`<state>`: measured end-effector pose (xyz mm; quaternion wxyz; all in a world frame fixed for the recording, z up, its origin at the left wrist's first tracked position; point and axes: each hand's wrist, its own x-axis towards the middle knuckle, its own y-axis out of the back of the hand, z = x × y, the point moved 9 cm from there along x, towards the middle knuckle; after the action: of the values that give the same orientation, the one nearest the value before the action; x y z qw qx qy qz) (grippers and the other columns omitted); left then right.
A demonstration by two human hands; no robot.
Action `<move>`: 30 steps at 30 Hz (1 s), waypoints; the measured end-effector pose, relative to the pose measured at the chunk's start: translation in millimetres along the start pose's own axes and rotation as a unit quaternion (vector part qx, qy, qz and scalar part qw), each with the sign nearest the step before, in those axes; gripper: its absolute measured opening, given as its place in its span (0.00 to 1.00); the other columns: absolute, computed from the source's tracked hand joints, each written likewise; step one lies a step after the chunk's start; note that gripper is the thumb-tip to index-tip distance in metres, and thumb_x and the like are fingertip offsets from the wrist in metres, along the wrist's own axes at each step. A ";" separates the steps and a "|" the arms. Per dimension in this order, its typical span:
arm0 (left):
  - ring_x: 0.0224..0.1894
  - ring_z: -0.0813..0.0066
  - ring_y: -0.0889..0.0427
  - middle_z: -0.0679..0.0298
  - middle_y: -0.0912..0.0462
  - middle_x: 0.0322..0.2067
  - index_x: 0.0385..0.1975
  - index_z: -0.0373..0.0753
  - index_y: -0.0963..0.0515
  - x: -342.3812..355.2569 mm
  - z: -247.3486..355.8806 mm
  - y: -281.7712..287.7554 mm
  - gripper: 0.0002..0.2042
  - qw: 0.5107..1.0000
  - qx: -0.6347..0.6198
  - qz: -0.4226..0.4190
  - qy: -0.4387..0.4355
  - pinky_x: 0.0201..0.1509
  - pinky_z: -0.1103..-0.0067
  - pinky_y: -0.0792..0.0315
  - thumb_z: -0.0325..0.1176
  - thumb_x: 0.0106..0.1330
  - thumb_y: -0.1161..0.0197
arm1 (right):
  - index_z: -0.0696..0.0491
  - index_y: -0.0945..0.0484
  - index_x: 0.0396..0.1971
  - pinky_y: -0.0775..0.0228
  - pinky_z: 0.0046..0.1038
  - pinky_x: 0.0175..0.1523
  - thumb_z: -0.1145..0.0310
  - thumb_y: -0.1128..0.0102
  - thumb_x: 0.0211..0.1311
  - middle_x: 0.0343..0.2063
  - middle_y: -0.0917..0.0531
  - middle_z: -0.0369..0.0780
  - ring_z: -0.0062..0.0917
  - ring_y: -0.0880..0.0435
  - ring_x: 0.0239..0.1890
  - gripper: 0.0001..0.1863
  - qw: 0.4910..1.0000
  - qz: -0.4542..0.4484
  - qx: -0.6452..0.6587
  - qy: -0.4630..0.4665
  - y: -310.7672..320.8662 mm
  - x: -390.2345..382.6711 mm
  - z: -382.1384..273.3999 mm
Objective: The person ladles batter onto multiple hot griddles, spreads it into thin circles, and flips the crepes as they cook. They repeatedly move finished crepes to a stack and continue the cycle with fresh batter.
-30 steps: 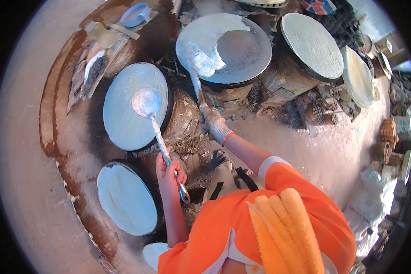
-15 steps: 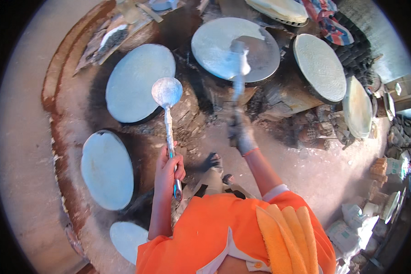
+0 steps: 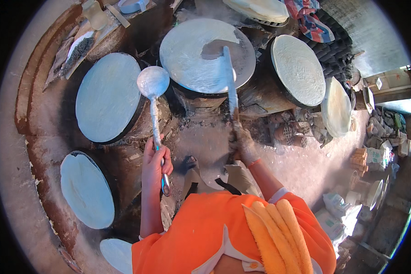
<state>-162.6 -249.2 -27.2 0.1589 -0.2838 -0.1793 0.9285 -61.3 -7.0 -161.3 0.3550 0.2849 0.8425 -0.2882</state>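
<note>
My left hand [image 3: 157, 157] grips the handle of a ladle [image 3: 153, 83], whose round, batter-smeared bowl is raised near the front left edge of the middle griddle. On that round griddle [image 3: 182, 68], pale batter [image 3: 192, 57] covers most of the surface, while a dark patch shows at its right. My right hand [image 3: 245, 147], streaked with pale stuff, is wrapped round the dark handle of a long, narrow spreader [image 3: 231, 84]. The batter-coated blade is seen edge-on over the right part of the griddle; whether it touches the surface cannot be made out.
More round griddles with pale sheets stand left [image 3: 107, 98], lower left [image 3: 87, 189] and right [image 3: 299, 71]. A stack of pale flatbreads [image 3: 260, 9] lies at the back. Dark briquettes [image 3: 329, 52] are piled behind. White bags [image 3: 335, 208] and bricks [image 3: 359, 160] sit at right.
My right hand has swung the spreader so its blade now points away, edge-on. My body has shifted slightly right, with one foot stepped. The ladle stays in my left hand.
</note>
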 end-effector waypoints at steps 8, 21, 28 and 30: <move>0.09 0.88 0.42 0.67 0.33 0.22 0.50 0.40 0.38 -31.6 -19.5 -60.1 0.14 0.996 -0.020 0.071 -0.055 0.12 0.87 0.44 0.28 0.65 0.53 | 0.49 0.31 0.21 0.44 0.25 0.11 0.45 0.52 0.59 0.12 0.29 0.34 0.20 0.36 0.07 0.21 0.966 -0.056 -0.254 -0.007 62.3 41.9 -3.8; 0.10 0.88 0.43 0.67 0.33 0.22 0.51 0.41 0.37 -4.6 -26.3 -107.7 0.14 0.999 -0.012 0.006 -0.041 0.12 0.87 0.46 0.29 0.65 0.52 | 0.55 0.28 0.21 0.43 0.25 0.08 0.47 0.57 0.61 0.09 0.28 0.38 0.21 0.31 0.07 0.25 0.931 -0.099 -0.341 0.084 45.4 4.4 -76.2; 0.10 0.88 0.43 0.67 0.34 0.22 0.50 0.40 0.36 2.1 -27.7 -121.0 0.13 0.999 0.028 0.031 -0.027 0.12 0.88 0.47 0.28 0.65 0.53 | 0.52 0.28 0.33 0.39 0.20 0.12 0.47 0.57 0.62 0.12 0.31 0.32 0.17 0.30 0.11 0.22 0.923 -0.044 -0.358 0.133 127.0 38.4 -133.1; 0.10 0.89 0.43 0.67 0.34 0.22 0.50 0.40 0.36 7.2 -26.4 -133.1 0.13 0.999 0.029 0.036 -0.022 0.12 0.88 0.47 0.28 0.65 0.53 | 0.55 0.30 0.28 0.39 0.19 0.13 0.51 0.55 0.63 0.13 0.30 0.33 0.16 0.33 0.11 0.20 0.951 -0.082 -0.273 0.116 112.1 52.5 -160.0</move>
<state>-127.2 -122.1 5.3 0.1299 -0.2648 -0.1459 0.9443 -84.8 192.8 -140.0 0.2937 0.1387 0.9449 -0.0403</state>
